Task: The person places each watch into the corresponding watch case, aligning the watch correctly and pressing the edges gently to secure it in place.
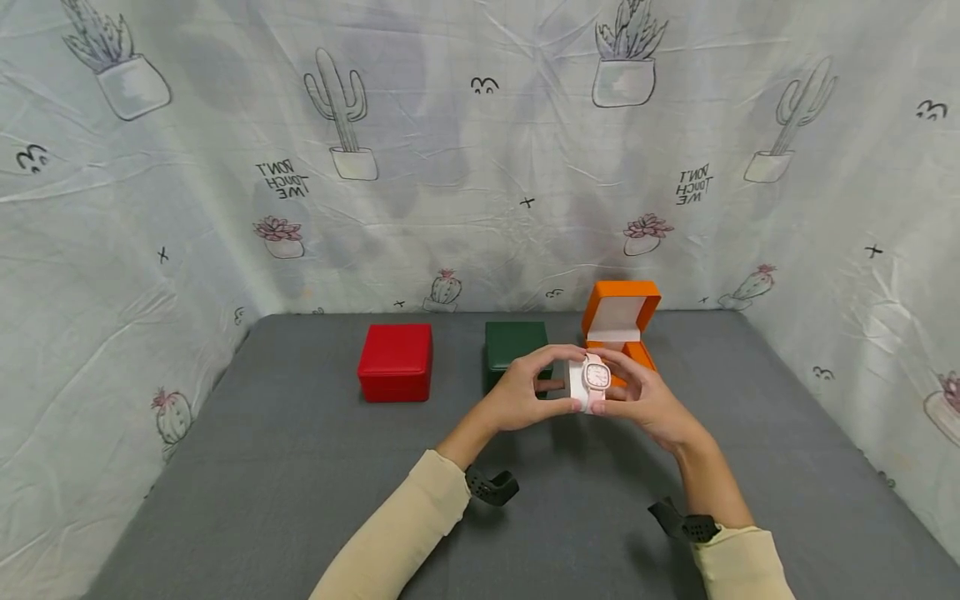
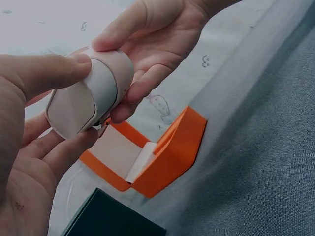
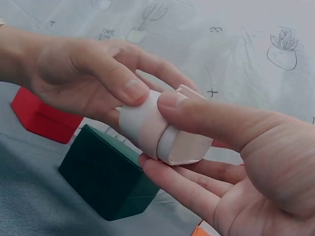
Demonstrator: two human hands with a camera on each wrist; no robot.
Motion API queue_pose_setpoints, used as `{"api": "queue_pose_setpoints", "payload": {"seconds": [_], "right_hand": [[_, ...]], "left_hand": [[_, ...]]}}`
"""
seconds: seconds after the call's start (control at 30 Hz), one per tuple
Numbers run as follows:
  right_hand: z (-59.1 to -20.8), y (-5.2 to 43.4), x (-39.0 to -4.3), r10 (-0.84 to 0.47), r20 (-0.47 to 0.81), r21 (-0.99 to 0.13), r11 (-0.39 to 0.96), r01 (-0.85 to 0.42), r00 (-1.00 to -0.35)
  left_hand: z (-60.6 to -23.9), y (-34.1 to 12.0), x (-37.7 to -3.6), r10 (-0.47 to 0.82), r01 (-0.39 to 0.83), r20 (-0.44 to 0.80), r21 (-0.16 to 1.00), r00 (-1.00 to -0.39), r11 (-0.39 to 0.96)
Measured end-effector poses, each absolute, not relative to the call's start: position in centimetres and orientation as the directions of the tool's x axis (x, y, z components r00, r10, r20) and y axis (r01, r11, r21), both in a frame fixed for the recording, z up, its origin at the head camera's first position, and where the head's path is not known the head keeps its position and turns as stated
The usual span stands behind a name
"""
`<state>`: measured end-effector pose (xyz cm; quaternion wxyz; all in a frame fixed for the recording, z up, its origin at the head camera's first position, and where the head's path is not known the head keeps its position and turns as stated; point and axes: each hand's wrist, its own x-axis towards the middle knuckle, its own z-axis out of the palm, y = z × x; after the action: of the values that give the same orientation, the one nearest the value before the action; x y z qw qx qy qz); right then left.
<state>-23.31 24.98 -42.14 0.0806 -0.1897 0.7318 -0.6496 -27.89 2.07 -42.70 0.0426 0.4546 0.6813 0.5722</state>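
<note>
A wristwatch [image 1: 597, 377] with a pale pink strap and squarish face is wrapped round a white cushion [image 1: 577, 381]. My left hand [image 1: 525, 392] holds the cushion's left end between thumb and fingers. From the other side, my right hand [image 1: 648, 404] grips the right end and the strap. Both hands hold the watch up above the table, its dial towards the head camera. In the right wrist view the back of the pink strap [image 3: 151, 132] shows between the two thumbs. Behind the right hand stands an orange box [image 1: 622, 289] with its lid raised, partly hidden.
A closed dark green box [image 1: 516, 343] stands behind the left hand. Farther left is a closed red box [image 1: 395, 358]. Grey cloth covers the table [image 1: 300, 467], and a white curtain [image 1: 465, 167] printed with cacti hangs at the back and sides.
</note>
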Motion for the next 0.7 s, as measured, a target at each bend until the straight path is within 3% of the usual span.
{"api": "queue_pose_setpoints", "payload": {"seconds": [0.4, 0.7], "right_hand": [[-42.02, 24.8, -23.2, -0.402, 0.133, -0.96, 0.175, -0.218, -0.906], [-41.99, 24.9, -23.2, -0.367, 0.11, -0.965, 0.182, -0.187, -0.924]], "left_hand": [[-42.42, 2.0, -27.8, 0.728, 0.605, 0.397, 0.796, -0.558, 0.03], [-42.75, 2.39, -27.64, 0.674, 0.587, 0.437, 0.81, -0.595, -0.007]]}}
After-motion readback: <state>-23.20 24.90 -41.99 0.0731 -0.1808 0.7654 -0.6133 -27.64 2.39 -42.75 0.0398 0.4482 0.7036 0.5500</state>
